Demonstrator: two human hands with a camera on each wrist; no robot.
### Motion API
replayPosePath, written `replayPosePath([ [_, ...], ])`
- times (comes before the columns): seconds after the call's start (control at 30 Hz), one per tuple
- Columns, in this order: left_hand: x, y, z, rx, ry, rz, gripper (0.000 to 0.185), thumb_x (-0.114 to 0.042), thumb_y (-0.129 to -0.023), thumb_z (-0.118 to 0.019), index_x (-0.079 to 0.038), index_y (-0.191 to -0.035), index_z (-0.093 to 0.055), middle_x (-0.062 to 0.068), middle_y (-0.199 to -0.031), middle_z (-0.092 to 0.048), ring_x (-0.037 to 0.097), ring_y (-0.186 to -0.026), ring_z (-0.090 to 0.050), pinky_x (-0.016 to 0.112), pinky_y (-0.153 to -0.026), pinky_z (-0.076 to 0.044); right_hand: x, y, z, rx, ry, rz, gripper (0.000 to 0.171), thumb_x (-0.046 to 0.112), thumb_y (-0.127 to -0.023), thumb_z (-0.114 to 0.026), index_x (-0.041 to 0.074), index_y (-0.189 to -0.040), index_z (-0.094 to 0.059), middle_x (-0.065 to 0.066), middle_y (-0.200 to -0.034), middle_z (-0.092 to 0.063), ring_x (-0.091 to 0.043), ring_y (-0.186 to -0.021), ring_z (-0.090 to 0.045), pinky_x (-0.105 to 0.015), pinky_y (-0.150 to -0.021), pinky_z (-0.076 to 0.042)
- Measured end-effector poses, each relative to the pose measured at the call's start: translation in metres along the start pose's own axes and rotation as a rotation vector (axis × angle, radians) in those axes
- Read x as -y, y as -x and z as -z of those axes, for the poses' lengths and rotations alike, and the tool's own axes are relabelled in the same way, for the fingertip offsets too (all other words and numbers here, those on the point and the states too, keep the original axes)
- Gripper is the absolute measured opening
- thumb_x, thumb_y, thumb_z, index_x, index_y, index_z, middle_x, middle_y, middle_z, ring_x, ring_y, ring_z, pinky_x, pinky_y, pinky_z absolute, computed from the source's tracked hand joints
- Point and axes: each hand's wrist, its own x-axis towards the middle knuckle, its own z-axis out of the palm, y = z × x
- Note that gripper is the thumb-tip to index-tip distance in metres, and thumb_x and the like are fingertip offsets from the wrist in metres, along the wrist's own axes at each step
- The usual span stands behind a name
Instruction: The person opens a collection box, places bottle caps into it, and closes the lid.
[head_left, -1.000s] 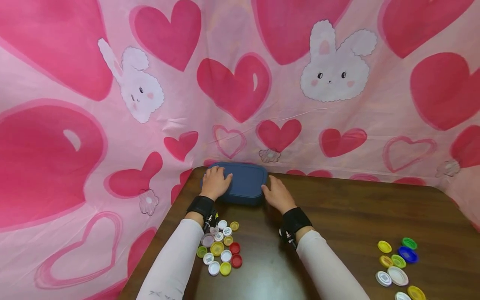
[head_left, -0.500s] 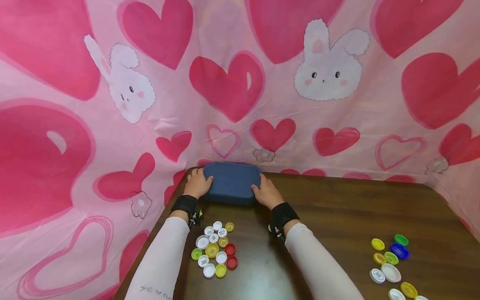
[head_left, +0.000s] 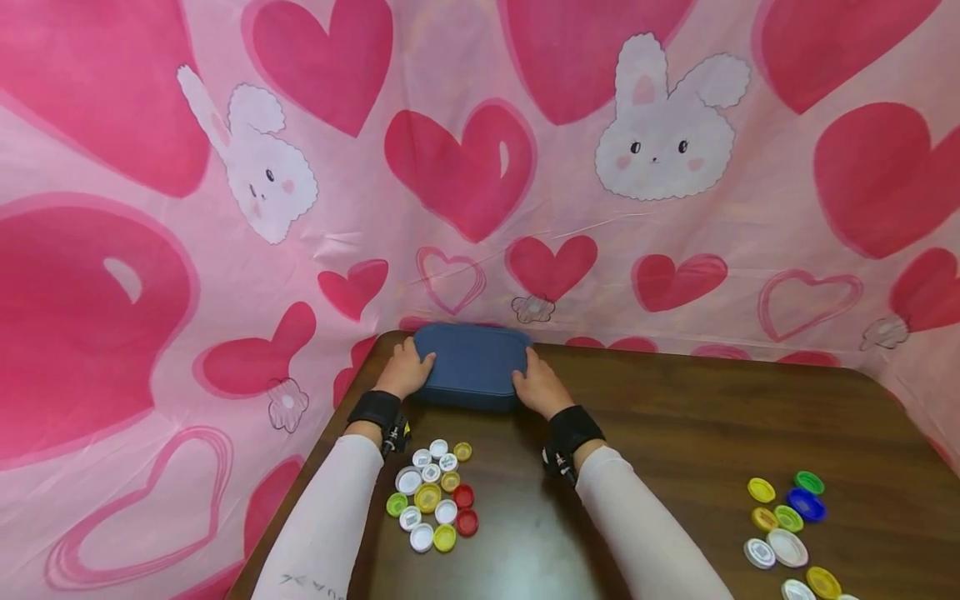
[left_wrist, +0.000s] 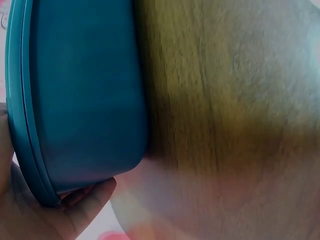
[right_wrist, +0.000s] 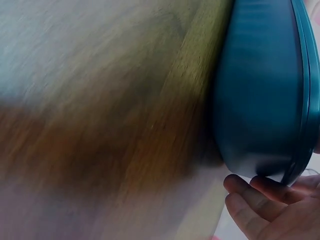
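Note:
A dark blue lidded box [head_left: 480, 358] stands at the far left corner of the table, close to the cloth. My left hand [head_left: 405, 369] grips its left end, thumb over the lid's edge. At the opposite end my right hand [head_left: 543, 385] holds it the same way. Seen from the left wrist, the box's side wall [left_wrist: 90, 90] looks teal, and fingers [left_wrist: 95, 202] reach below the rim. In the right wrist view, fingers [right_wrist: 250, 200] lie against the end of the box [right_wrist: 260, 95]. What the box contains is hidden by its lid.
Several bottle caps [head_left: 428, 497] in white, yellow, red and green lie grouped on the wooden table [head_left: 660, 433] near my left forearm. Another cap group [head_left: 787, 547], with a blue one, lies at the right. A pink heart-and-rabbit cloth [head_left: 570, 217] hangs behind.
My left hand has slid from the top of the lid to the box's left end. The right hand has closed in against the right end. The head view shifted slightly.

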Motion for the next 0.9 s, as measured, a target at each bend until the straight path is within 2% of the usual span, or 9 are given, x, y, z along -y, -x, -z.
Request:
replayPosePath([
  [0.27, -0.02, 0.012, -0.008, 0.017, -0.008, -0.009, 0.073, -0.037, -0.105, -0.05, 0.013, -0.151, -0.02, 0.038, -0.143, -0.036, 0.05, -0.127, -0.05, 0.057, -0.111, -0.039, -0.015, 0.01, 0.014, 0.0, 0.011, 0.017, 0.065, 0.022, -0.103, -0.05, -0.007, -0.155, -0.025, -0.033, -0.152, -0.039, -0.044, -0.141, -0.04, -0.054, -0.117, -0.031],
  [0.5, -0.039, 0.031, -0.027, -0.036, -0.046, -0.019, 0.07, -0.035, -0.104, -0.052, 0.014, -0.148, -0.026, 0.038, -0.133, -0.042, 0.051, -0.12, -0.054, 0.057, -0.104, -0.045, -0.029, 0.029, 0.028, 0.021, 0.029, 0.007, 0.064, 0.019, -0.103, -0.047, -0.01, -0.155, -0.024, -0.033, -0.154, -0.037, -0.045, -0.141, -0.04, -0.056, -0.117, -0.032],
  [0.73, -0.066, 0.054, -0.037, -0.066, -0.058, -0.036, 0.07, -0.035, -0.104, -0.052, 0.014, -0.148, -0.029, 0.037, -0.131, -0.044, 0.05, -0.115, -0.057, 0.057, -0.099, -0.05, -0.045, 0.048, 0.048, 0.036, 0.046, 0.01, 0.063, 0.017, -0.103, -0.046, -0.012, -0.154, -0.022, -0.033, -0.155, -0.034, -0.047, -0.143, -0.037, -0.058, -0.117, -0.029],
  [0.9, -0.077, 0.066, -0.048, -0.089, -0.047, -0.057, 0.067, -0.033, -0.103, -0.055, 0.015, -0.145, -0.031, 0.036, -0.126, -0.046, 0.05, -0.109, -0.059, 0.057, -0.093, -0.053, -0.06, 0.062, 0.054, 0.028, 0.059, 0.032, 0.063, 0.016, -0.104, -0.045, -0.012, -0.154, -0.021, -0.036, -0.154, -0.033, -0.048, -0.143, -0.035, -0.059, -0.117, -0.028],
])
